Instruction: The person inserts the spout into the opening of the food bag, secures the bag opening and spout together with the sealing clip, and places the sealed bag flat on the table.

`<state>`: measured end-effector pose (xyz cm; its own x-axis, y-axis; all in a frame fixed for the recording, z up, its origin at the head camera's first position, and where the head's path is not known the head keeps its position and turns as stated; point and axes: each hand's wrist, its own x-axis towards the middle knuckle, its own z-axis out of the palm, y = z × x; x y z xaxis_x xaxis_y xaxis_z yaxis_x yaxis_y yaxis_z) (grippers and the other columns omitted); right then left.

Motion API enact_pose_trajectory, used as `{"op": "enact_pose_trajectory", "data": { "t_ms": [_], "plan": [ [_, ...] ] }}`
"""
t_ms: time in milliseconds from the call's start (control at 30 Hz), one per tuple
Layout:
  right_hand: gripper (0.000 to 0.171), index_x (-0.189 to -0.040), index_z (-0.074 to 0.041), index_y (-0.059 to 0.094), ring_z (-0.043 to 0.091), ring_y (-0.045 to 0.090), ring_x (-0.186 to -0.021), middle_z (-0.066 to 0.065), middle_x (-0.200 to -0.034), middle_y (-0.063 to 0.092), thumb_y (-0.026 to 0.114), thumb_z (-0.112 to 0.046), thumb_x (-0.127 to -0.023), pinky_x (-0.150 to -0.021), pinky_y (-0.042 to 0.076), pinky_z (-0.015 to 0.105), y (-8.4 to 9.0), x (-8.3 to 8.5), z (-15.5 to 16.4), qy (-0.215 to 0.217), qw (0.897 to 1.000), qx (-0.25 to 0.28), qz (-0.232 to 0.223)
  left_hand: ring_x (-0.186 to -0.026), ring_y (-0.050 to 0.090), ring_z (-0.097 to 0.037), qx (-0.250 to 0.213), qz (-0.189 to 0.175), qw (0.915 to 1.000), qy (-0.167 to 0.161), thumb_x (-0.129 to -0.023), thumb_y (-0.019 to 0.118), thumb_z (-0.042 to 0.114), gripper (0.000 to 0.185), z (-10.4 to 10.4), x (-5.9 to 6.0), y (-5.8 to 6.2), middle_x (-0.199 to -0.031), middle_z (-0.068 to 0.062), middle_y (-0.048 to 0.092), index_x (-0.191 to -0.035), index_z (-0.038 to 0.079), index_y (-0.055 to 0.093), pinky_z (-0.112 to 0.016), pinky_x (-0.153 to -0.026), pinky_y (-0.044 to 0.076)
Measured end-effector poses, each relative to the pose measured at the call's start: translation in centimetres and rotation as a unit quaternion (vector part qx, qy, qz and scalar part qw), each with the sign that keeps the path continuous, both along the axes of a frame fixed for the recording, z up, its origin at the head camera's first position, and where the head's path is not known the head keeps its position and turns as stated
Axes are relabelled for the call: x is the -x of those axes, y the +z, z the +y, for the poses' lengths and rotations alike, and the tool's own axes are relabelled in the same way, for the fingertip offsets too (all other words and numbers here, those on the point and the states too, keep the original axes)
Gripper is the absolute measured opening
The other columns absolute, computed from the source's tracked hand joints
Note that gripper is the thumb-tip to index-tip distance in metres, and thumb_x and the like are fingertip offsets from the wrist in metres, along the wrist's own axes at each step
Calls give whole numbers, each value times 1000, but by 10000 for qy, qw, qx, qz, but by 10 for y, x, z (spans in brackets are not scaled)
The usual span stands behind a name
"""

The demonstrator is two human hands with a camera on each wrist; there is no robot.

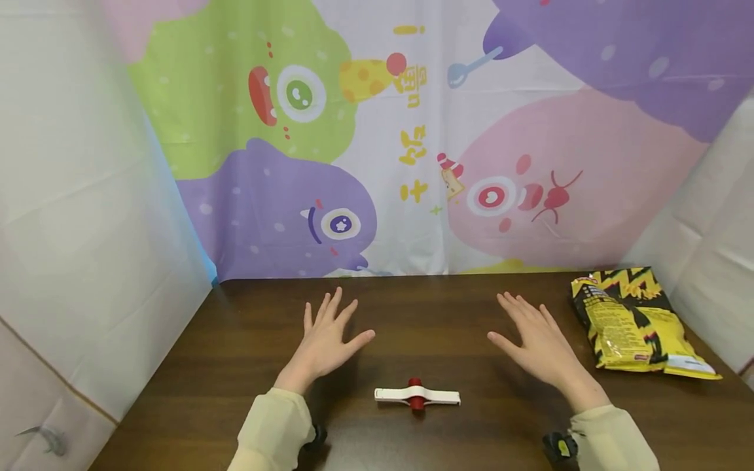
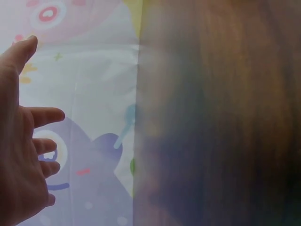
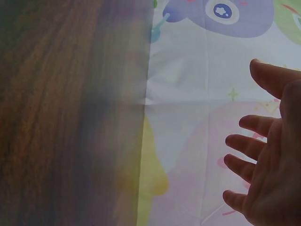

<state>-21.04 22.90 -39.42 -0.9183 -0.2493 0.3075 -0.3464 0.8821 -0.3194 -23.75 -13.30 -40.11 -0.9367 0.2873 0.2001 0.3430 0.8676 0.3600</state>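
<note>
We seem to sit in a staged recording booth: a dark brown wooden table (image 1: 448,314) enclosed by plain white fabric side panels (image 1: 88,248) and a colourful cartoon-monster cloth backdrop (image 1: 412,131).

A white clip (image 1: 417,394) with a red hinge piece at its middle lies flat on the dark wooden table (image 1: 424,307), its long bar running left to right, near the front edge. It sits between the two forearms, just nearer than the spread hands, touched by neither. It looks closed, its arms together in one straight bar.
</note>
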Motion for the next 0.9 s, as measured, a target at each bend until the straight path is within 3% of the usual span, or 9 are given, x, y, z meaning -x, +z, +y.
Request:
{"op": "enact_pose_trajectory", "data": {
  "t_ms": [200,533,667,900],
  "plan": [
    [73,-141,-7,32,36,27,-133,17,-143,33,52,-51,-86,-105,11,56,-2,-3,-2,54,10000,-29,-55,-140,6,-30,-79,24,10000,0,-81,38,72,80,1,-3,-4,-152,-10,10,-139,17,39,-54,-106,-10],
    [72,-140,-9,34,35,31,-131,16,-141,37,52,-52,-86,-104,13,56,-1,-5,-8,243,9996,-90,-106,-139,8,-30,-52,-4,9999,-87,-81,40,70,78,5,-5,-1,-152,-10,12,-139,16,39,-54,-106,-8],
    [70,-140,-9,35,34,36,-128,16,-138,41,54,-49,-86,-104,15,55,-2,-6,-11,313,9995,-40,-91,-138,16,-28,-112,38,9999,-123,-82,42,67,78,6,-7,0,-151,-10,18,-140,16,36,-53,-108,-2],
    [67,-138,-7,37,35,46,-120,15,-132,49,53,-48,-87,-102,22,55,-6,-12,-16,464,9985,4,-283,-132,32,-27,19,-235,9995,-207,-82,42,67,77,11,-12,-1,-144,-10,34,-139,15,37,-50,-108,13]
  ]
}}
